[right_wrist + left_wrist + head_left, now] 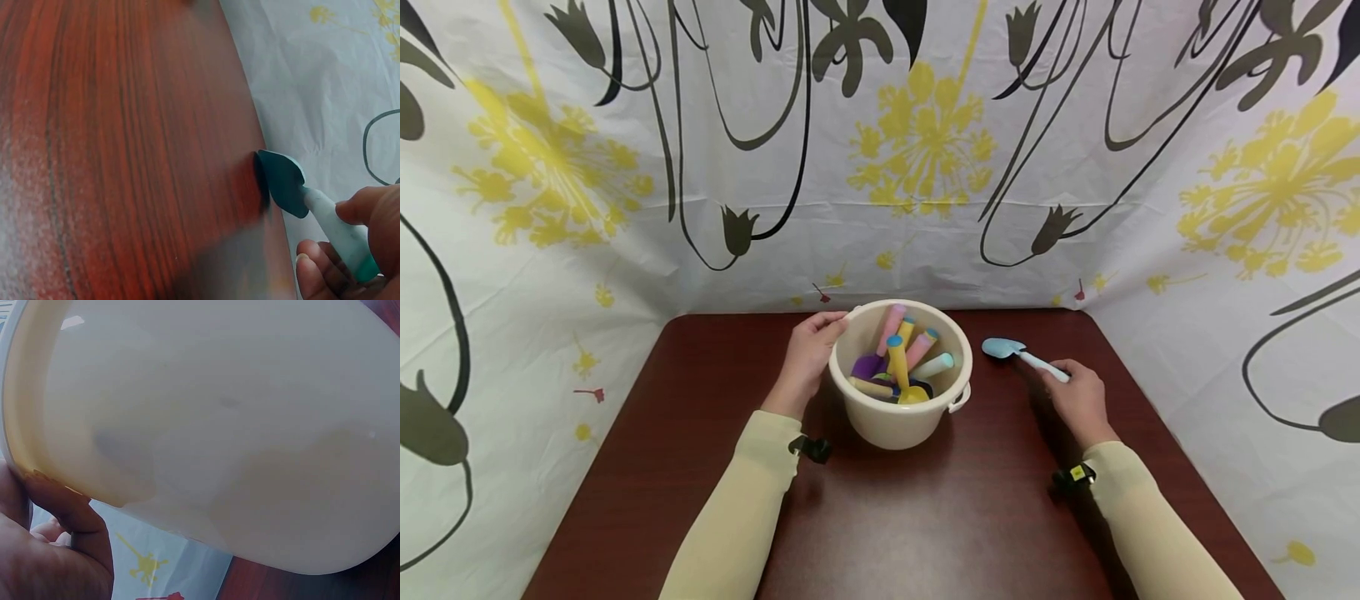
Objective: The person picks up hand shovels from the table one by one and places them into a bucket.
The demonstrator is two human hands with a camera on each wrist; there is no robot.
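Note:
A cream bucket [898, 425] stands on the dark red wooden table, packed with several toy tools whose pink, yellow and pale blue handles stick up. My left hand [808, 358] grips its rim on the left side; in the left wrist view the thumb and fingers [75, 519] pinch that rim. To the right of the bucket, my right hand [1078, 402] holds a small toy shovel [1003, 348] by its whitish handle. The light blue blade points left, toward the bucket. The right wrist view shows the thumb along the handle [337, 228] and fingers curled beneath.
The table [955, 525] ends at a back edge, close behind the bucket. White cloth [820, 183] with yellow and grey plant prints hangs behind and along both sides. A small handle lug [959, 398] juts from the bucket's right side.

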